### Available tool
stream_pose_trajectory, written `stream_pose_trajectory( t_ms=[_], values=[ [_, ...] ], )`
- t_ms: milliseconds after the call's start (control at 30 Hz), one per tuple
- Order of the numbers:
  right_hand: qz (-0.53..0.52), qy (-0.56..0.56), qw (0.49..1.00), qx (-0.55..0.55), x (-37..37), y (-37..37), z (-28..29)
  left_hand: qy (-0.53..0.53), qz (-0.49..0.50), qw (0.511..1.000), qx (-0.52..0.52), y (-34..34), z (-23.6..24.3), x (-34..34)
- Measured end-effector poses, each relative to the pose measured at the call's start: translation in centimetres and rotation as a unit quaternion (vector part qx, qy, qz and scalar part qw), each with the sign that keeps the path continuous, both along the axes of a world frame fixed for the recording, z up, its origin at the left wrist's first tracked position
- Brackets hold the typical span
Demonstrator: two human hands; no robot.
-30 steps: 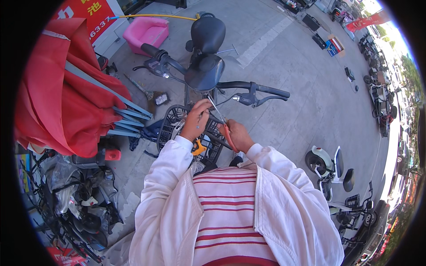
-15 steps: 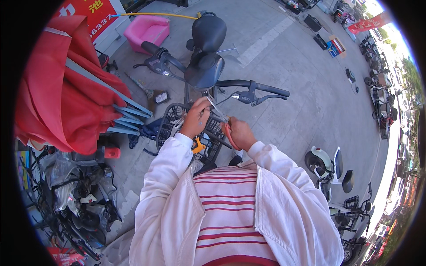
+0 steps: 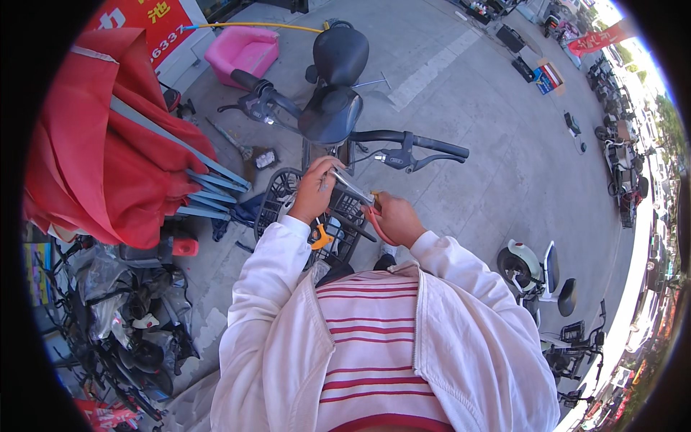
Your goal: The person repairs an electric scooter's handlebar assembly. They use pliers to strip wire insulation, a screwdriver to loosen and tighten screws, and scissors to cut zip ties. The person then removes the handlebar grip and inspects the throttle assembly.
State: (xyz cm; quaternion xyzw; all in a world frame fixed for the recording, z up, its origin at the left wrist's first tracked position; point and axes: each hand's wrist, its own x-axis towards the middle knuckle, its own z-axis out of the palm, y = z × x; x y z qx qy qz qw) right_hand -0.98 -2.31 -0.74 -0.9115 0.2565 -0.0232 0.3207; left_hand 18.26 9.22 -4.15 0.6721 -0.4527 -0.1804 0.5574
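Note:
Above the bicycle's black front basket (image 3: 268,216), both my hands meet in front of the handlebar. My right hand (image 3: 397,218) is closed around a red-handled hand tool (image 3: 380,227); its exact kind is hard to make out. A shiny silver metal piece (image 3: 351,187) slants from that hand up to my left hand (image 3: 314,191). The left fingers are bent together at its far end, and what they pinch is hidden. Inside the basket lies a yellow-orange object (image 3: 321,237), probably a tool handle, beside a dark bar.
The black handlebar (image 3: 381,135) and saddle (image 3: 340,54) stand just beyond my hands. A folded red canopy (image 3: 122,151) with grey poles is at the left, above a heap of parts (image 3: 137,324). Farther off are a pink chair (image 3: 242,54) and a parked scooter (image 3: 524,265).
The silver piece has turned and shows a broader face. My right hand has shifted slightly right and down; my left hand stays nearly in place.

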Motion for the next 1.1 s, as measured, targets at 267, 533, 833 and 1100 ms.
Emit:
stream_pose_trajectory(
  t_ms=[267,533,833,1100],
  values=[
    [-0.157,0.009,0.985,0.074,-8.8,-1.3,0.5,0.147,0.196,0.967,0.067,-0.7,1.1,-4.5],
    [-0.322,-0.187,0.926,0.062,-14.1,-7.1,-0.5,0.663,-0.011,0.737,-0.132,-8.5,2.8,-10.7],
    [-0.205,-0.260,0.926,0.181,-9.6,-19.8,2.5,0.678,0.157,0.672,-0.255,-14.4,3.2,-14.2],
    [-0.004,-0.146,0.931,0.333,-7.2,-23.3,3.6,0.594,0.257,0.733,-0.210,-15.4,3.2,-14.4]
  ],
)
